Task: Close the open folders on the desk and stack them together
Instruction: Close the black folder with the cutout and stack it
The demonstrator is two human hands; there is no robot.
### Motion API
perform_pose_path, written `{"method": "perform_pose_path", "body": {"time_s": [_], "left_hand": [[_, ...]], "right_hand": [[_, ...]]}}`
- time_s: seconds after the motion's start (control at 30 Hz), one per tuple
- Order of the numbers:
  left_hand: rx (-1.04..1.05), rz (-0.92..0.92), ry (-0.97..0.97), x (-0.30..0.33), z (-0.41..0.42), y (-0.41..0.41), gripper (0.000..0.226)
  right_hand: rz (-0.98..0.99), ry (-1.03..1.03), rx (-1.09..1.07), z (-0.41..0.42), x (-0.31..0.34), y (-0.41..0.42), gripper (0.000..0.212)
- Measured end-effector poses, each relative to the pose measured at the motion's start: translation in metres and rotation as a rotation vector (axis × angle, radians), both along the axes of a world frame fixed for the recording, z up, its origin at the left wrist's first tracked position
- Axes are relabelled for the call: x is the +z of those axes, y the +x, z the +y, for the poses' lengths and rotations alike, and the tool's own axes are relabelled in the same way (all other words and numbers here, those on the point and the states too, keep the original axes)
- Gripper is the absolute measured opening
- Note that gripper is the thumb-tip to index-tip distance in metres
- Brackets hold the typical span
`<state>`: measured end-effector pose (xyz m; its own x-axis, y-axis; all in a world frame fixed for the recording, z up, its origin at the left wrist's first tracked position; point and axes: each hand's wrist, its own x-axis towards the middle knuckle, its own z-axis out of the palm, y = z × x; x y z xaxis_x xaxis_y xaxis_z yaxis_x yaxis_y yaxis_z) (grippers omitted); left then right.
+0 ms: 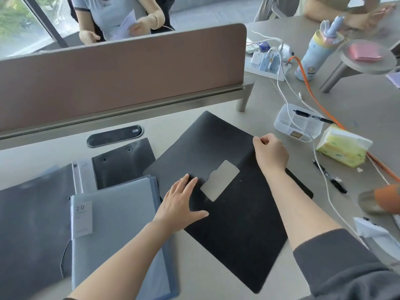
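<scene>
Black folder [227, 213] lying diagonally on the tabletop [216, 282], its upper flap partly raised. Right hand [271, 153] pinches the flap's far edge; left hand [180, 201] rests open, palm down, on the cover beside the grey label pocket [219, 180]. Pale blue folder [121, 234] lies closed just left, touching.

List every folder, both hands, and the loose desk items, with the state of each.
Black folder: open, cover partly lifted.
Right hand: grip pinching the cover's edge.
Left hand: flat, pressing on the black folder.
Blue folder: closed, lying flat.
Grey folder: flat, whether closed unclear.
Clipboard: flat, partly under other folders.
Pen: lying across the clear box.
Tissue pack: lying on desk.
Bottle: upright.
</scene>
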<state>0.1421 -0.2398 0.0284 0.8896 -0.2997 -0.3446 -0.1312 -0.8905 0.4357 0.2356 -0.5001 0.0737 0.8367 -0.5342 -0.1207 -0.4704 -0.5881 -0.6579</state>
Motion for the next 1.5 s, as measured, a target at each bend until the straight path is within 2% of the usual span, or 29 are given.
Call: {"method": "perform_pose_path", "body": {"time_s": [0.27,0.43,0.57,0.73,0.87,0.97,1.03,1.2,1.3,1.4,1.5], "left_hand": [[0.057,-0.055,-0.182,0.052,-0.047,0.001,0.095],[0.052,-0.052,-0.242,0.083,-0.053,0.001,0.083],[0.056,-0.094,-0.257,0.104,-0.044,-0.001,0.07],[0.112,-0.161,-0.299,0.121,-0.028,-0.009,0.047],[0.152,-0.277,-0.313,0.129,-0.016,-0.014,0.002],[0.224,-0.322,-0.344,0.131,-0.005,-0.014,0.015],[0.287,-0.314,-0.398,0.134,0.006,-0.014,0.015],[0.385,-0.174,-0.546,0.13,0.036,-0.017,0.005],[0.476,-0.081,-0.773,0.132,0.055,-0.019,0.017],[0.58,0.005,-0.975,0.139,0.075,-0.02,0.026],[0.65,0.074,-1.079,0.138,0.097,-0.02,0.026]], "right_hand": [[-0.217,0.111,-0.118,0.001,0.072,-0.02,0.011],[-0.371,0.196,-0.135,0.017,0.104,-0.026,0.013],[-0.518,0.339,-0.088,0.038,0.121,-0.03,0.02],[-0.622,0.389,-0.033,0.066,0.138,-0.034,0.014],[-0.669,0.371,0.021,0.09,0.152,-0.034,0.013],[-0.704,0.395,0.107,0.107,0.163,-0.035,0.016],[-0.734,0.429,0.167,0.117,0.169,-0.037,0.015],[-0.693,0.395,0.177,0.126,0.153,-0.043,0.019],[-0.6,0.341,0.109,0.125,0.133,-0.048,0.025],[-0.46,0.282,0.041,0.126,0.107,-0.055,0.032],[-0.252,0.309,0.061,0.13,0.081,-0.06,0.049]]}}
